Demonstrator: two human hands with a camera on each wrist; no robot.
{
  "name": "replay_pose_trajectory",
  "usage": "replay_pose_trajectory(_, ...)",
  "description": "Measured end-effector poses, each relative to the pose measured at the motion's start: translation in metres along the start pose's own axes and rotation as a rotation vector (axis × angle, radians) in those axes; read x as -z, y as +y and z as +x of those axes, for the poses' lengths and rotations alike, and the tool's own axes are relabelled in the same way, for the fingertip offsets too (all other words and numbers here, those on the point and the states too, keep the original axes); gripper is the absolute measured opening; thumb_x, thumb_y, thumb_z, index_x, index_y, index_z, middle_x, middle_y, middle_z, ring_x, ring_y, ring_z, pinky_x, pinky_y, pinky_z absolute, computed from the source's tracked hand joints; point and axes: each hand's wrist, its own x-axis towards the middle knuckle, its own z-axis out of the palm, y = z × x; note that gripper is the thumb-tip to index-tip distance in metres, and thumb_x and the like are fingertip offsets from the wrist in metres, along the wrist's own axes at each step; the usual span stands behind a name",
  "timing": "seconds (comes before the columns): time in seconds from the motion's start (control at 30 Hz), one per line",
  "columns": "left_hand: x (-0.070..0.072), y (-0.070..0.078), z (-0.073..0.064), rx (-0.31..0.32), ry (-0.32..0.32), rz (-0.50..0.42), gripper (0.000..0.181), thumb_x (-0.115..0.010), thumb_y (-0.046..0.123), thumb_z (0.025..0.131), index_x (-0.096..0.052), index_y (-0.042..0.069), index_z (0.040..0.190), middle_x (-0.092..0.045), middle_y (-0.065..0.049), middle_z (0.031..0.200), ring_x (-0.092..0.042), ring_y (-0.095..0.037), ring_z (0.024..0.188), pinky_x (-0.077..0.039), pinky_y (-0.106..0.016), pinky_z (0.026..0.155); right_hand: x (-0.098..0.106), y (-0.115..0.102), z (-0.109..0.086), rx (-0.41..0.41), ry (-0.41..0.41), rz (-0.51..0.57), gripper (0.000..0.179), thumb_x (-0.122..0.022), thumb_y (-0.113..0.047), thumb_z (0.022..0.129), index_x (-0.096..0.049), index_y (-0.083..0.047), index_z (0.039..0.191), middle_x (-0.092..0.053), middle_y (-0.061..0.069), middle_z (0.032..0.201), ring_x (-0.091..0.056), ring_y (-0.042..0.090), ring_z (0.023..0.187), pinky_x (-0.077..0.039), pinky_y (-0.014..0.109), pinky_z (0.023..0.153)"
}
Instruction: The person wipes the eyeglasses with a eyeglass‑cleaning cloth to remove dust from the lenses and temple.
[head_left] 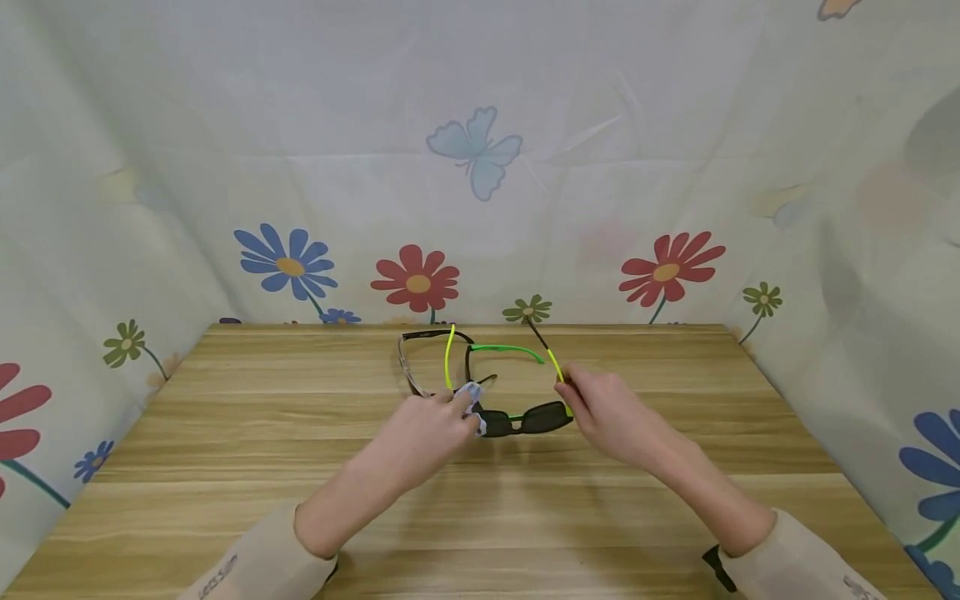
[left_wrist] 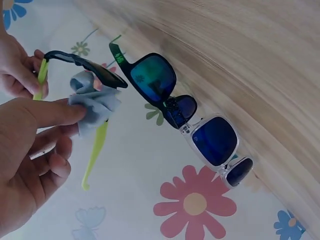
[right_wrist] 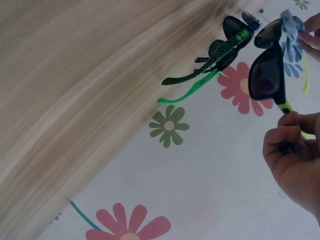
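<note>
Black-framed sunglasses (head_left: 546, 417) with dark lenses and yellow-green temples are held up over the table, temples spread. My right hand (head_left: 615, 417) grips them by one temple, close to the hinge. A crumpled light-blue cloth (left_wrist: 95, 102) is pinched between the thumb and fingers of my left hand (head_left: 431, 429). In the right wrist view the cloth (right_wrist: 291, 35) wraps over the lens farther from my right hand, partly hiding it.
Beyond my hands on the wooden table (head_left: 375, 533) lie black sunglasses (left_wrist: 153, 77) with green temples and blue-green lenses. Beside them are clear-framed sunglasses (left_wrist: 216, 140) with blue lenses. A flower-printed white curtain (head_left: 337, 183) hangs behind the table's far edge and at both sides.
</note>
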Motion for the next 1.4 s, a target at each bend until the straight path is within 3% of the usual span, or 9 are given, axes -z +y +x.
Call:
replay_pose_trajectory(0.1, -0.001, 0.000, 0.000, -0.016, 0.018, 0.023, 0.024, -0.085, 0.016, 0.087, -0.079, 0.018, 0.109, -0.068, -0.005, 0.119, -0.066, -0.019, 0.101, -0.058, -0.029, 0.068, 0.002, 0.002, 0.001, -0.008, -0.010, -0.022, 0.010, -0.056, -0.005, 0.105, -0.055, -0.005, 0.095, -0.039, -0.005, 0.064, -0.034, 0.005, 0.052, -0.033, 0.024, 0.048)
replay_pose_trajectory(0.33, -0.005, 0.001, -0.002, -0.056, 0.032, 0.059, 0.031, -0.085, 0.016, 0.086, -0.077, 0.017, 0.115, -0.065, -0.005, 0.126, -0.060, -0.022, 0.117, -0.057, -0.034, 0.086, 0.004, 0.002, 0.001, -0.010, -0.022, -0.039, 0.011, -0.056, -0.004, 0.105, -0.055, -0.005, 0.094, -0.039, -0.005, 0.065, -0.033, 0.005, 0.052, -0.032, 0.024, 0.048)
replay_pose_trajectory(0.57, -0.007, 0.001, -0.001, -0.067, 0.016, 0.034, 0.026, -0.083, 0.016, 0.089, -0.076, 0.019, 0.114, -0.069, 0.000, 0.111, -0.059, -0.020, 0.104, -0.054, -0.035, 0.086, 0.007, 0.001, 0.001, -0.024, -0.054, -0.050, 0.011, -0.055, -0.005, 0.106, -0.055, -0.005, 0.095, -0.040, -0.005, 0.065, -0.035, 0.006, 0.053, -0.033, 0.024, 0.049)
replay_pose_trajectory(0.8, -0.007, 0.002, 0.001, -0.082, 0.051, -0.039, 0.017, -0.081, 0.016, 0.090, -0.077, 0.021, 0.106, -0.071, 0.005, 0.105, -0.058, -0.017, 0.098, -0.044, -0.032, 0.080, 0.012, 0.002, 0.001, -0.010, -0.081, -0.092, 0.011, -0.054, -0.006, 0.107, -0.054, -0.006, 0.095, -0.040, -0.005, 0.064, -0.033, 0.005, 0.052, -0.031, 0.023, 0.049)
replay_pose_trajectory(1.17, -0.006, 0.009, 0.003, -0.108, 0.025, 0.052, 0.024, -0.079, 0.021, 0.092, -0.077, 0.027, 0.116, -0.068, 0.007, 0.112, -0.053, -0.018, 0.103, -0.035, -0.033, 0.079, 0.014, 0.005, 0.001, -0.025, -0.044, -0.118, 0.015, -0.055, -0.009, 0.107, -0.055, -0.008, 0.092, -0.041, -0.004, 0.065, -0.033, 0.007, 0.053, -0.031, 0.025, 0.050)
replay_pose_trajectory(1.4, -0.007, 0.009, 0.002, -0.169, 0.068, 0.065, 0.020, -0.074, 0.022, 0.096, -0.073, 0.028, 0.116, -0.065, 0.010, 0.109, -0.050, -0.015, 0.099, -0.035, -0.033, 0.080, 0.012, 0.012, 0.003, -0.072, 0.013, -0.025, 0.012, -0.057, -0.010, 0.106, -0.059, -0.008, 0.095, -0.040, -0.003, 0.064, -0.032, 0.009, 0.051, -0.029, 0.025, 0.049)
